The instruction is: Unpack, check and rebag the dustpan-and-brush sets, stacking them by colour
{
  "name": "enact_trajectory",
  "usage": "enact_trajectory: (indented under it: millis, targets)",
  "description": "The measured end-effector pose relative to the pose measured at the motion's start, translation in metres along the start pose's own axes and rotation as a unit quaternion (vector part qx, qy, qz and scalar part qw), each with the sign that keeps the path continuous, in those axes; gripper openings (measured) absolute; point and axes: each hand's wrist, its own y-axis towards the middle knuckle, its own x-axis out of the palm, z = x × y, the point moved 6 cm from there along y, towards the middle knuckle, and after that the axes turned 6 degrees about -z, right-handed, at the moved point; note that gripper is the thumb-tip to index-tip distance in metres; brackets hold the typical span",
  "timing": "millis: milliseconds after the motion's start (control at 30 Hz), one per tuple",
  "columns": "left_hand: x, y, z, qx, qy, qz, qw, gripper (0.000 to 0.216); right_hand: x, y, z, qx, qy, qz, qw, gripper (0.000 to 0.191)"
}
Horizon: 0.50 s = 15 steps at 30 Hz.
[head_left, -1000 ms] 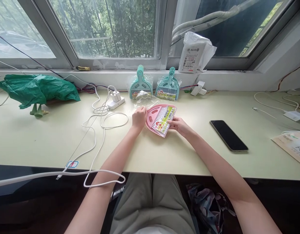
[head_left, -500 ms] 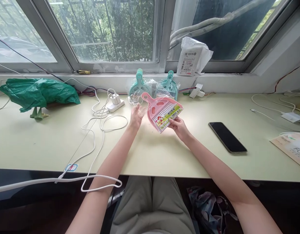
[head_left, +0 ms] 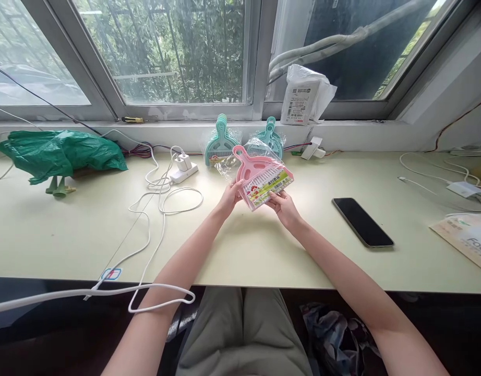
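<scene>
A pink mini dustpan and brush set (head_left: 260,175) with a green and yellow label is held up above the desk, handle pointing away from me. My left hand (head_left: 229,196) grips its lower left edge. My right hand (head_left: 281,203) pinches its lower right corner by the label. Loose clear plastic wrap (head_left: 225,162) lies just behind the set. Two teal dustpan sets (head_left: 220,143) in clear wrap lean against the wall under the window, the right one (head_left: 272,138) partly hidden by the pink set.
A black phone (head_left: 361,222) lies on the cream desk (head_left: 68,230) to the right. White cables and a charger block (head_left: 181,166) spread over the left. A green plastic bag (head_left: 56,151) sits far left. A white parcel (head_left: 303,96) rests on the windowsill. A printed paper bag (head_left: 465,237) lies far right.
The pink set was lifted off the desk by my right hand. My left hand let go, hung open beside it, then took hold of its lower left edge again.
</scene>
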Motion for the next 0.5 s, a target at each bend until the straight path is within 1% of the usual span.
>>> enact_trajectory:
  millis: [133, 200, 267, 333, 400, 500]
  targets:
    - [0.001, -0.001, 0.003, 0.004, 0.066, 0.002, 0.998, 0.060, -0.005, 0.004, 0.003, 0.048, 0.005, 0.002, 0.999, 0.020]
    - [0.005, -0.002, 0.003, 0.012, 0.085, 0.001, 0.996, 0.061, -0.007, 0.005, 0.003, 0.056, 0.005, 0.005, 0.998, 0.017]
    - [0.010, -0.003, 0.002, 0.023, 0.069, 0.004, 0.997, 0.062, -0.007, 0.005, 0.003, 0.047, 0.002, 0.005, 0.999, 0.015]
    - [0.017, -0.004, -0.004, 0.017, 0.038, 0.001, 0.999, 0.063, -0.006, 0.004, 0.002, 0.025, 0.001, 0.003, 1.000, 0.017]
    - [0.026, -0.006, -0.013, -0.012, 0.016, -0.023, 1.000, 0.067, -0.006, 0.003, 0.001, -0.001, 0.003, 0.011, 1.000, 0.019]
    - [0.042, -0.010, -0.025, -0.075, 0.015, -0.090, 0.993, 0.071, -0.008, 0.002, -0.002, -0.025, 0.006, 0.027, 0.999, 0.021]
